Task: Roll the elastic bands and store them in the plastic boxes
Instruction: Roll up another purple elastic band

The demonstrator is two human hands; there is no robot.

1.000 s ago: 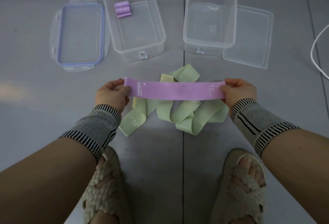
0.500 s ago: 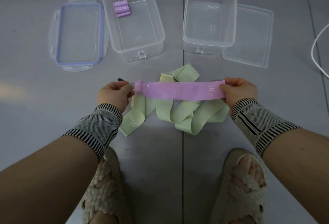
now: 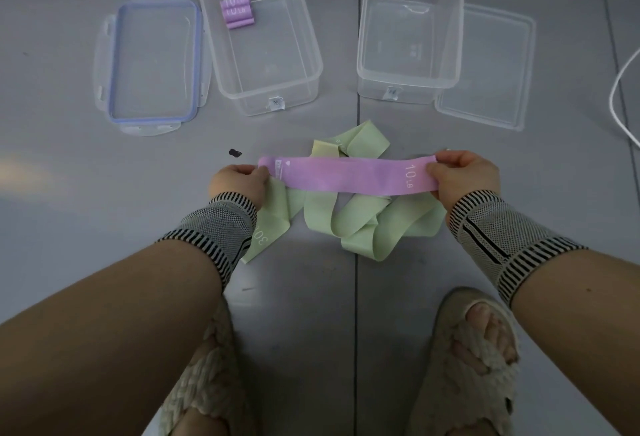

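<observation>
Purple band (image 3: 346, 176) marked 10 LB, held flat between both hands above the floor (image 3: 69, 176); left hand (image 3: 239, 181) fingers pinching its left end; right hand (image 3: 462, 174) fingers pinching its right end; green bands (image 3: 353, 224) heaped beneath; rolled purple bands (image 3: 237, 11) in the left box (image 3: 259, 33); right box (image 3: 408, 27) beside it.

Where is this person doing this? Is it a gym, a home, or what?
Hard to say for sure; probably indoors at home or in a plain workroom. The person works on a bare grey tiled floor, wearing woven sandals, with clear plastic boxes set out. No gym equipment shows beyond the bands.
</observation>
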